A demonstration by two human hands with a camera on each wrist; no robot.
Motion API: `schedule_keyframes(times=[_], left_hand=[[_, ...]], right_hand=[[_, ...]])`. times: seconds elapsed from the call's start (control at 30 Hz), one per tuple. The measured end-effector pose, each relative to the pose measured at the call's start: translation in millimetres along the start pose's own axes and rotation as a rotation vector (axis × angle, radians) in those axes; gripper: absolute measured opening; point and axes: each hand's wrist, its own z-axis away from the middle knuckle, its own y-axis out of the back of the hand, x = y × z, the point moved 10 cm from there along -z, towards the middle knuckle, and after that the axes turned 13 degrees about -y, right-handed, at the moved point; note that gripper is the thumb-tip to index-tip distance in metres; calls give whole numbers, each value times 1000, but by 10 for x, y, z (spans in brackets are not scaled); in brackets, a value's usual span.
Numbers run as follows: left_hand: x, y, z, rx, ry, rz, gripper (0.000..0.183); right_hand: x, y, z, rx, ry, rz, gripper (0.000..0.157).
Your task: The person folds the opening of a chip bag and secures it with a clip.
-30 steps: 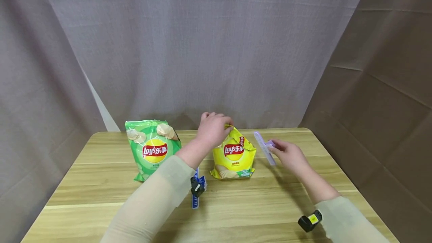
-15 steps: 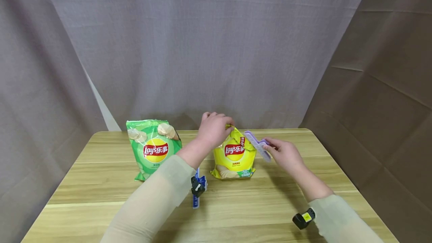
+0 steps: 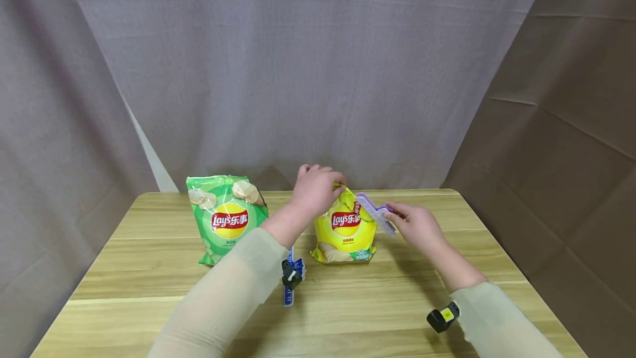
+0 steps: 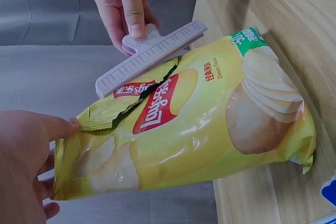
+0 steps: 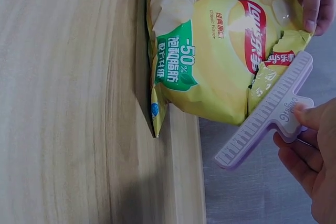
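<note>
A yellow chip bag point(image 3: 343, 236) stands upright on the table, its torn right upper side folded over toward the front. My left hand point(image 3: 318, 189) pinches the bag's top left corner between thumb and fingers. In my right hand point(image 3: 417, 225) is a purple bag clip point(image 3: 376, 213), pinched by its handle between thumb and fingers. The clip's long bar lies along the folded edge of the bag, as the right wrist view shows with the clip point(image 5: 265, 114) overlapping the fold. Both hands appear around the bag point(image 4: 194, 119) in the left wrist view.
A green chip bag point(image 3: 228, 217) stands to the left, partly behind my left forearm. On the table point(image 3: 377, 314) in front of the yellow bag lies a blue bag clip point(image 3: 289, 296), partly covered by the black wrist camera point(image 3: 291, 274). A grey curtain point(image 3: 308, 82) hangs behind the table.
My right hand has moved left with the purple bag clip, from beside the yellow chip bag to its folded right edge. The left hand keeps its hold on the bag's top corner.
</note>
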Motion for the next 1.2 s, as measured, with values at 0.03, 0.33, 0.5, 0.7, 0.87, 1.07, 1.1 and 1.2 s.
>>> schedule_keyframes(times=[0.03,0.33,0.5,0.7,0.87,1.07,1.1,1.2], left_hand=[[0,0,-1,0,0,-3,17],[-2,3,2,-3,2,0,17],[-5,11,1,-6,2,4,17],[-2,13,3,-6,0,5,17],[2,20,6,-3,1,6,17],[-4,24,2,3,1,8,18],[-6,27,1,6,0,6,18],[-10,31,-2,10,-2,2,18]], right_hand=[[-4,-2,-5,0,3,6,37],[-63,2,-29,-5,26,61,35],[-96,9,-26,-2,52,119,34],[-160,26,-9,23,106,164,33],[-196,10,-9,29,123,176,30],[-227,-22,-26,29,117,196,30],[-234,-24,-27,31,118,196,30],[-264,-28,-28,40,130,189,29]])
